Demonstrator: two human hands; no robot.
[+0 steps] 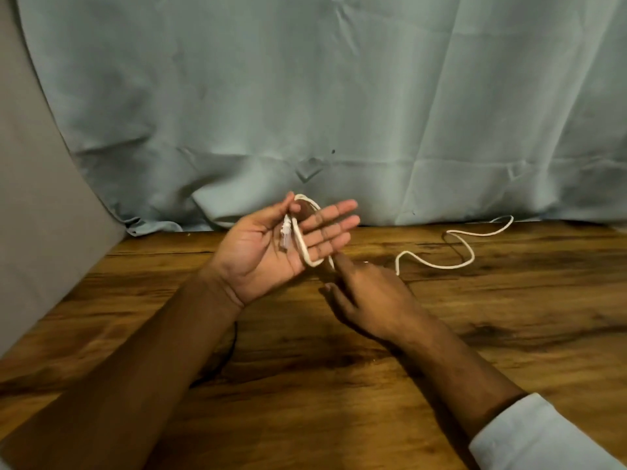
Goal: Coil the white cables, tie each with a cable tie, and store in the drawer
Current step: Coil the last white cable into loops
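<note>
Fabric (pixel 305 79) in pale grey-green, creased and hanging in folds, fills the upper half of the frame, with a plain beige wall (pixel 27 198) curving down the left edge. Below it the wooden tabletop (pixel 339 385) spreads across the lower half, dark-grained and glossy. Both forearms reach in from the bottom edge, and a white sleeve (pixel 543 435) is cut off at the lower right corner. At centre frame the left hand (pixel 271 245) is raised palm-up with its four fingers straight and together and its thumb upright. The right hand (pixel 369 300), just below and right of it, shows its back and is blurred; its index finger points up to the bottom of the loop, its other fingers are tucked out of sight, and whether it has hold of anything cannot be told. The white cable (pixel 301 241) is thin, round and cream-white. It is looped around the left fingers, disappears under the right hand, then comes out and snakes in loose bends over the tabletop toward the right, ending at the fabric's hem. Its clear connector (pixel 286 232) lies on the left palm, too blurred to make out. A thin dark cord (pixel 233 340) peeks from under the left forearm.
</note>
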